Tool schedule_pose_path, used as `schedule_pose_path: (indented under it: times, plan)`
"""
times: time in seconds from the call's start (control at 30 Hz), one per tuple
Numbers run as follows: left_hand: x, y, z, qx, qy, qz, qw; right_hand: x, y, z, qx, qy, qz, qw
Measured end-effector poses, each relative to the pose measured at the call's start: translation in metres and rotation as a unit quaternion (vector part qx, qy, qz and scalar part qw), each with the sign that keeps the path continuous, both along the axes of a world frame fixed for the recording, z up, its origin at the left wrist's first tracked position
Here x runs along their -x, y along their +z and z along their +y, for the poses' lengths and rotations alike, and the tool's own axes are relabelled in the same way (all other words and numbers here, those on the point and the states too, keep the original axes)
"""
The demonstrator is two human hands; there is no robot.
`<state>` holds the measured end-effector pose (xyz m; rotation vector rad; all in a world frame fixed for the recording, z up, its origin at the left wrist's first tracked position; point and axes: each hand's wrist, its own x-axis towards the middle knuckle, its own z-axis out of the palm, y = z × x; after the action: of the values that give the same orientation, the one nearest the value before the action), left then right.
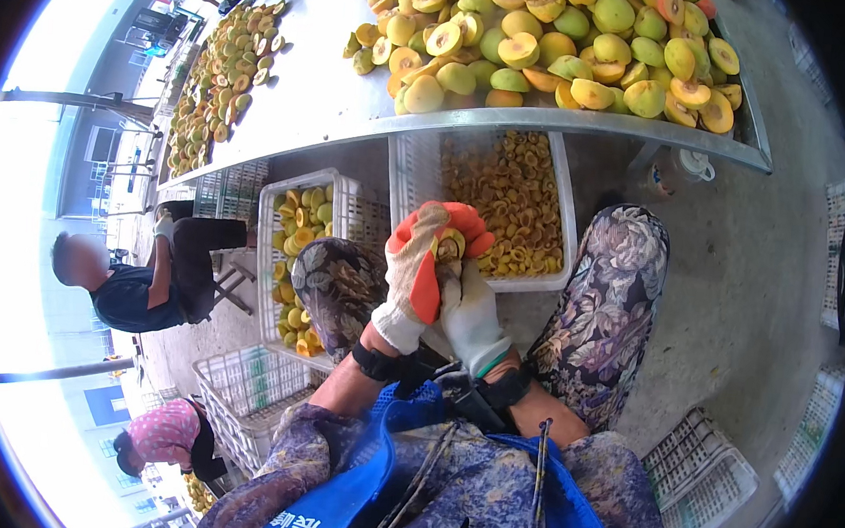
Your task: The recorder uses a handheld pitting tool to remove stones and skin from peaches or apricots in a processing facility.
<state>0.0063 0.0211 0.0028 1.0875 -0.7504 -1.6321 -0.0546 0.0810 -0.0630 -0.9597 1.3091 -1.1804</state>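
Above the crate between my knees, my left hand (422, 264), in a knit glove with an orange coating, is closed around a halved yellow stone fruit (451, 244), seemingly a peach. The cut face shows a brown hollow. My right hand (471, 313), in a soiled white glove, meets the fruit from below, its thumb side at the cut face. Its fingers are hidden, so whether it grips a tool cannot be told. Beneath both hands stands a white plastic crate (566, 221) holding many small brownish-yellow pit pieces (515, 204).
A metal table (316, 101) ahead carries a large heap of fruit halves (520, 50) and a smaller heap (224, 81). Left of my knee is a crate (269, 256) of halves. Stacked crates (244, 384) stand behind it; more crates (698, 472) lie right. A seated person (149, 285) is at left.
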Motion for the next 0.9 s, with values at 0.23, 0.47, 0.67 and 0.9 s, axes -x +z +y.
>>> schedule_pose_path:
  times: [0.23, 0.47, 0.67, 0.9]
  plan:
    - [-0.003, 0.000, 0.006, -0.002, 0.001, -0.021, 1.000, -0.002, 0.000, 0.007, -0.020, 0.014, -0.009, 1.000]
    - [-0.008, -0.004, 0.008, -0.001, 0.013, -0.028, 1.000, -0.004, -0.001, 0.007, -0.013, 0.013, -0.022, 1.000]
    - [-0.007, 0.000, 0.000, 0.050, -0.002, -0.046, 0.998, -0.003, -0.001, 0.000, 0.020, 0.011, -0.055, 0.998]
    - [-0.024, -0.004, -0.001, 0.104, -0.089, -0.097, 0.986, 0.002, 0.004, 0.012, -0.001, 0.075, -0.116, 0.990]
